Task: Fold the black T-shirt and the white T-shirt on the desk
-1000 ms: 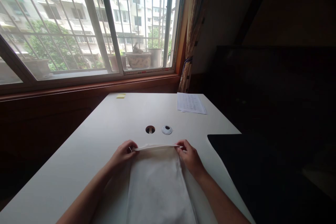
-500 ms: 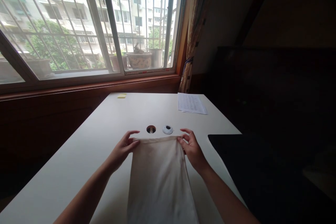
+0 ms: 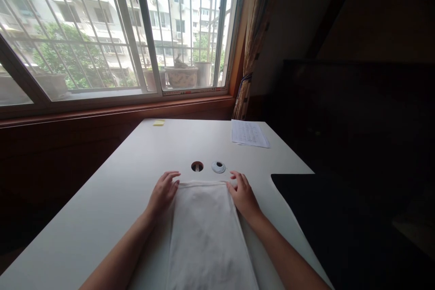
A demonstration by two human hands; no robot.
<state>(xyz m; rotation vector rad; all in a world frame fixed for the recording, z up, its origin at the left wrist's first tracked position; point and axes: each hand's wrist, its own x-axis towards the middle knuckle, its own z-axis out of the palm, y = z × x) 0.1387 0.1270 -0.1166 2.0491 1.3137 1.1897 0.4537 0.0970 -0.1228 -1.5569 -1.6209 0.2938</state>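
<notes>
A long piece of white cloth (image 3: 207, 231) lies on the white table (image 3: 118, 181), running from the middle down past the bottom edge of the view. At its far left corner is my left hand (image 3: 165, 190), fingers apart, thumb tip beside the cloth's edge. My right hand (image 3: 243, 192) is at the far right corner, its thumb touching or nearly touching the edge and its other fingers spread. Neither hand grips the cloth. Just beyond the far hem are a round hole (image 3: 197, 166) in the tabletop and a round grey-white cover (image 3: 218, 167).
Printed papers (image 3: 249, 133) lie at the table's far right, and a yellow sticky note (image 3: 158, 123) at the far left. A black mat (image 3: 312, 217) covers the right side. Behind the table are a barred window and a patterned curtain (image 3: 249, 45).
The cloth's far end has come down flat onto the table. Both hands have lowered with it and loosened their hold on its corners.
</notes>
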